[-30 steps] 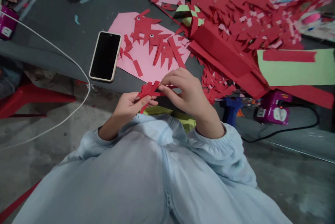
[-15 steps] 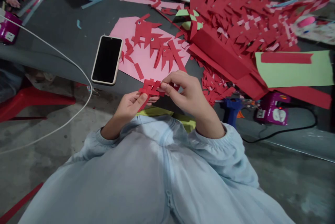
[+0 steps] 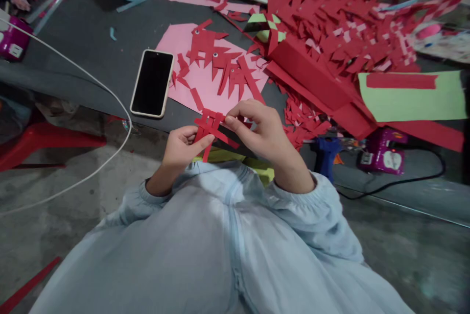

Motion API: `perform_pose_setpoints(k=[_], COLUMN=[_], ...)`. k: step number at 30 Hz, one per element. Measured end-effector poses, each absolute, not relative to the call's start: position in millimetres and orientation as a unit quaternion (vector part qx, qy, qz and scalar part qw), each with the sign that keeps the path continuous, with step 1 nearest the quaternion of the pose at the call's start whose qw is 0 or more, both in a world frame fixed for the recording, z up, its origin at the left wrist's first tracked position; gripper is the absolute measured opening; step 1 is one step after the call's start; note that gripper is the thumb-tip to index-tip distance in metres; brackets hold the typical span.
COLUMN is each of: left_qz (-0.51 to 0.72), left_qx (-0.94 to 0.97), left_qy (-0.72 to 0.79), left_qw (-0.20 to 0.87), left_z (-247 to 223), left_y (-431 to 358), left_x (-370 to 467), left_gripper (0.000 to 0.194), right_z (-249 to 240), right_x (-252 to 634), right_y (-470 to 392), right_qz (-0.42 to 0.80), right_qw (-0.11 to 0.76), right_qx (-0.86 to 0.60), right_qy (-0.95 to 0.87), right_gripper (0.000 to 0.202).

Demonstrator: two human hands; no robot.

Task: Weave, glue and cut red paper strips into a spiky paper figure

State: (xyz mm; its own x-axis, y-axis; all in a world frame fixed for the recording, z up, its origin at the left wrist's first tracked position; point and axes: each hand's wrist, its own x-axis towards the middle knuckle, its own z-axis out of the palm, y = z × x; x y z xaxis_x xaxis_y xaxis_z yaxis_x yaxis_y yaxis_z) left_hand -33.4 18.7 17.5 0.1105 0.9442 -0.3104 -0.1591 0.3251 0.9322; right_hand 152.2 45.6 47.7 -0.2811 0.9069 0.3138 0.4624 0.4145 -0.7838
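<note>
"At twelve o'clock, a dark surface (image 3: 95, 15); concrete floor (image 3: 84, 196) below?"

"Yes, red stool (image 3: 44, 140) at nine."

"Red strips (image 3: 211, 125)?"

"Dead centre, pinched by left hand (image 3: 180, 148) and right hand (image 3: 261, 128) alike."

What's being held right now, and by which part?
Woven red paper strips: the left hand pinches their lower-left part, the right hand their upper-right edge.

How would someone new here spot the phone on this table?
On the dark table, find the large pink sheet scattered with red paper cutouts. The phone lies by the sheet's left edge. Unlike the papers nearby, it has a smooth black face and a pale rim.
</note>
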Motion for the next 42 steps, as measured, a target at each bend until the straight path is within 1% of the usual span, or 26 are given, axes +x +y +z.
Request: perform_pose_setpoints(k=[6, 11, 13, 16, 22, 26, 32, 38, 40, 42], left_qz=[0.463, 0.467, 0.459, 0.452, 0.452, 0.455, 0.447, 0.444, 0.439, 0.435], left_qx=[0.336, 0.336, 0.336, 0.329, 0.312, 0.312, 0.308, 0.303, 0.306, 0.31], left_qy=[0.484, 0.5, 0.503, 0.49, 0.489, 0.481, 0.497, 0.503, 0.502, 0.504], left_qw=[0.663, 0.647, 0.651, 0.669, 0.678, 0.681, 0.678, 0.677, 0.679, 0.68], left_z=[16.8, 14.5, 14.5, 15.4, 14.3, 12.9, 16.9, 16.0, 14.9, 14.2], left_y=[18.7, 19.5, 19.4, 19.3, 19.4, 18.6, 16.1, 15.8, 16.4, 17.0], left_x=[-30.6, -30.0, -29.2, -26.7, -23.5, -23.9, -24.4, -24.3, -24.1, -23.7], left_gripper=[0.042, 0.039, 0.04, 0.043, 0.045, 0.043, 0.044, 0.043, 0.043, 0.044], right_z=[46.8, 40.6, 39.4, 39.8, 42.9, 44.7, 48.2, 50.4, 52.8, 55.4], right_x=[155.5, 160.6, 161.4, 161.0, 160.1, 161.1, 164.4, 167.9, 167.7, 167.0], right_y=[46.5, 47.6, 48.3, 49.3, 49.9, 50.1, 53.2, 59.7, 62.1, 64.4], right_qz=[0.295, 0.373, 0.403, 0.435, 0.457, 0.449, 0.437, 0.37, 0.363, 0.374], right_qw=[0.368, 0.314, 0.303, 0.31, 0.335, 0.353, 0.339, 0.324, 0.309, 0.284], right_qx=[-0.506, -0.478, -0.462, -0.459, -0.471, -0.485, -0.498, -0.519, -0.516, -0.505], right_qy=[-0.722, -0.73, -0.73, -0.71, -0.676, -0.662, -0.668, -0.699, -0.712, -0.724], right_gripper=[0.028, 0.041, 0.04, 0.035, 0.024, 0.022, 0.017, 0.009, 0.011, 0.018])
